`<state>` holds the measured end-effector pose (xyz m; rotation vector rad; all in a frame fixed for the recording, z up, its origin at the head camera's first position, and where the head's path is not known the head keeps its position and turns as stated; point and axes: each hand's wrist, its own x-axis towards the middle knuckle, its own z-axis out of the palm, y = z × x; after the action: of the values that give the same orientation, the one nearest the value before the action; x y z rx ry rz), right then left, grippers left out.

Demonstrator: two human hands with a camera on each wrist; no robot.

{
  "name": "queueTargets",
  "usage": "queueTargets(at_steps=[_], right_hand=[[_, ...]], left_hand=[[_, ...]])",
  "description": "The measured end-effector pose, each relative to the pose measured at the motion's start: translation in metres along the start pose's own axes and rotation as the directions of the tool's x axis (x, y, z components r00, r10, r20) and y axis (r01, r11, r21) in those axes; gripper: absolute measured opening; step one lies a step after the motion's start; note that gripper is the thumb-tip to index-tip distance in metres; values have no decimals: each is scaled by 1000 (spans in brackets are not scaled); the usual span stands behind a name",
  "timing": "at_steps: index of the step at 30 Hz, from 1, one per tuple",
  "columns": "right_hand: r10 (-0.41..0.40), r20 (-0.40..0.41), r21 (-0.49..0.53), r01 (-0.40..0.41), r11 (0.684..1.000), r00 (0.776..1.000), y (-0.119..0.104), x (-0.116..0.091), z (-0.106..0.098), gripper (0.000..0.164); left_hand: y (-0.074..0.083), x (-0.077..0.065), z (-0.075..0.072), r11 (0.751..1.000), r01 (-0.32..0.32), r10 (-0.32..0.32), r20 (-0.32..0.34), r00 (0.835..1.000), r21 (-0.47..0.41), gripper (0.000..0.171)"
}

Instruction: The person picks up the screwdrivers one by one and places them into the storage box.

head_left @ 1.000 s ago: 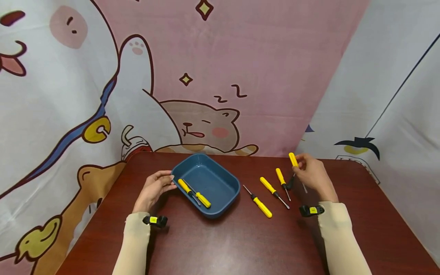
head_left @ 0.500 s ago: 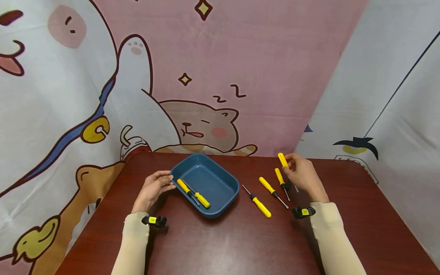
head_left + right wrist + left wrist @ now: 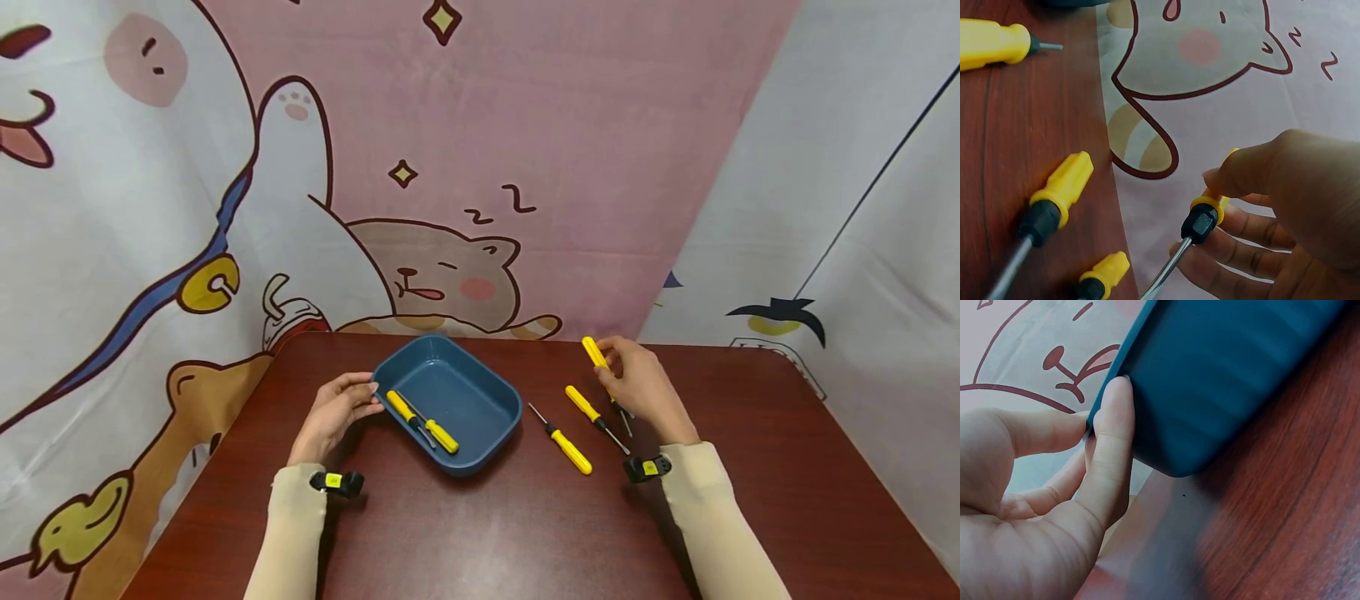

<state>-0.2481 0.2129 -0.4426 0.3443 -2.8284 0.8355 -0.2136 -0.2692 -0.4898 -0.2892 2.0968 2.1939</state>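
Observation:
My left hand (image 3: 337, 412) pinches the rim at the left corner of a blue rectangular tray (image 3: 472, 383), thumb and forefinger on either side of its wall. Inside the tray lie two screwdrivers with yellow handles, one (image 3: 401, 405) pointing toward me and the other (image 3: 442, 437) away. My right hand (image 3: 643, 390) holds another yellow-handled screwdriver (image 3: 1200, 222) by its handle, raised above the table with the shaft slanting down. Below it, a screwdriver on the table is mostly hidden by that hand. Two more screwdrivers, one (image 3: 582, 402) farther back and one (image 3: 572, 454) nearer me, lie right of the tray.
The dark red wooden table (image 3: 480, 542) stands against a cloth backdrop (image 3: 600, 167) printed with cartoon animals. Its back edge runs just behind the tray and my right hand. A pale cloth (image 3: 885, 275) hangs at the right side.
My right hand has moved left with its screwdriver, from the right of the loose screwdrivers to over the rearmost one. My left hand and the tray have stayed in place.

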Motion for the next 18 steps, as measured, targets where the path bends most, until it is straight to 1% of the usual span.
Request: queueTargets(at_steps=[5,9,18], right_hand=[[-18,9,-5,18,1000,1000,-7,-1,4,44],[-14,16,-7,14,1000,1000,-13,-2,8,44],[-51,51,-1,51,999,997,-27,-4,14,43]], left_hand=[[0,0,1,1000,7,-7,-8,1000,-4,40],[1,0,1,1000,7,-7,-8,1000,-8,41],[-1,0,1,1000,2,-2,-9,1000,18,41]])
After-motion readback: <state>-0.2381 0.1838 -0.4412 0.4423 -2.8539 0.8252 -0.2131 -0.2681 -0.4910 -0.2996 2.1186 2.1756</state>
